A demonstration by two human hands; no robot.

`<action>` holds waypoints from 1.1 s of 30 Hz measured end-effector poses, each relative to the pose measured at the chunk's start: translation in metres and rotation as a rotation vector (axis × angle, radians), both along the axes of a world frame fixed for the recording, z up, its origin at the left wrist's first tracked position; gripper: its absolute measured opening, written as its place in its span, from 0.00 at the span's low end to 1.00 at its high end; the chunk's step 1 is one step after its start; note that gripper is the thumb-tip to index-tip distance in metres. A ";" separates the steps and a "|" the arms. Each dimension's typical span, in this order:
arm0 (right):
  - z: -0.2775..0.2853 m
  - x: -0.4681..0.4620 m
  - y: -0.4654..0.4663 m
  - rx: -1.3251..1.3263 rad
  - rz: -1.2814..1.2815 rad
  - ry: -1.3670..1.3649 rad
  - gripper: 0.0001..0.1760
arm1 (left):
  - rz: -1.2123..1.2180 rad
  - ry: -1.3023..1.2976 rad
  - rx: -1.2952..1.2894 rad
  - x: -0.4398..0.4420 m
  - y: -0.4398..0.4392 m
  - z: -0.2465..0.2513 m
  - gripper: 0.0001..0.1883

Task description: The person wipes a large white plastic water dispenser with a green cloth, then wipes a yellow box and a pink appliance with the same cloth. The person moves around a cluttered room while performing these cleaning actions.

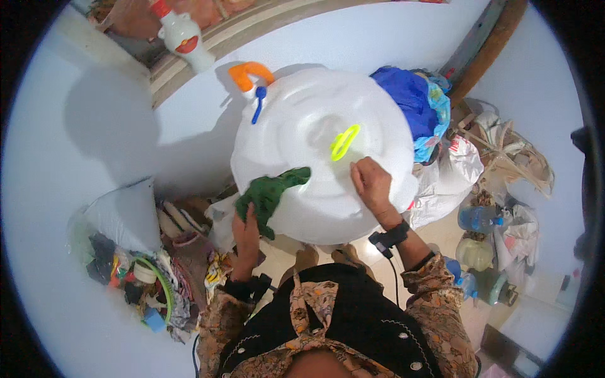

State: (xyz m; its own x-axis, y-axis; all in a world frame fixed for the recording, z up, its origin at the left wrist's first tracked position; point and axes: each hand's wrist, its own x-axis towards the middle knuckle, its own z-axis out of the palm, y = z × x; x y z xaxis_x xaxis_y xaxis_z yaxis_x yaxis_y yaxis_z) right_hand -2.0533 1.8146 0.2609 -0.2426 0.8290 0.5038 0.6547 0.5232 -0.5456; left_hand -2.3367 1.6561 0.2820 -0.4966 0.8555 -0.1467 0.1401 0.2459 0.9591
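A large round white plastic surface [302, 208], like the top of a tank or drum, stands before me. My left hand [246, 231] grips a crumpled dark green cloth item [267, 196] at the left front rim, and its narrow end stretches towards the middle. My right hand [372, 183] rests curled over the right part of the surface, with no object visible in it. Just beyond its fingers lies a neon yellow plastic loop [346, 142]. Towards the back left are a small blue spoon-like piece [258, 104] and an orange curved piece [249, 75].
A white bottle with a red cap [185, 42] stands on the window ledge at the upper left. Blue plastic bags [409, 99] and a white sack [449, 189] crowd the right side. Plastic bottles [477, 219] lie farther right. A green-rimmed basket [165, 283] of clutter is at left.
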 end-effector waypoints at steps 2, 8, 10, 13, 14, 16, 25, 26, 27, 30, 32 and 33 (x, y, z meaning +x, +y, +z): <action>0.007 0.003 0.000 -0.080 -0.009 0.027 0.11 | 0.042 -0.187 0.057 0.020 0.009 0.018 0.15; 0.049 0.008 -0.021 -0.707 0.663 0.653 0.38 | -0.112 -0.347 0.158 0.118 0.043 0.067 0.22; 0.059 0.013 -0.031 -0.839 0.771 0.865 0.44 | -0.294 -0.289 0.190 0.142 0.056 0.076 0.25; 0.060 0.044 -0.016 -1.018 0.426 1.108 0.30 | -0.431 -0.088 0.234 0.153 0.060 0.075 0.21; 0.058 0.059 -0.008 -1.153 0.262 1.184 0.27 | -0.435 0.063 0.287 0.152 0.060 0.068 0.20; 0.052 0.099 0.021 -0.812 0.121 0.924 0.17 | -0.336 0.278 0.273 0.146 0.056 0.047 0.17; 0.011 0.110 0.059 -0.192 0.146 -0.087 0.25 | -0.017 1.019 0.094 0.126 0.069 -0.048 0.25; 0.012 0.105 0.036 -0.144 0.223 -0.108 0.26 | -0.016 1.026 0.081 0.127 0.068 -0.049 0.24; 0.015 0.096 0.018 -0.124 0.263 -0.178 0.25 | -0.015 1.034 0.076 0.128 0.069 -0.048 0.24; 0.020 0.079 -0.015 -0.034 0.523 -0.295 0.22 | -0.005 1.017 0.099 0.128 0.070 -0.045 0.23; 0.021 0.077 -0.008 0.034 0.502 -0.275 0.19 | -0.009 1.008 0.114 0.128 0.071 -0.042 0.23; 0.021 0.082 0.010 0.002 0.462 -0.270 0.19 | -0.011 1.006 0.113 0.129 0.070 -0.042 0.23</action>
State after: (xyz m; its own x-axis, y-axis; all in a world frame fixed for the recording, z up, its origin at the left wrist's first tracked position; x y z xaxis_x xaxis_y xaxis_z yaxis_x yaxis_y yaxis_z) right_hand -1.9711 1.8248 0.2815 -0.7033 0.6040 0.3749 0.4726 0.7912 -0.3881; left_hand -2.2082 1.7265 0.2400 -0.3370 0.8436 0.4180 0.8979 0.1546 0.4121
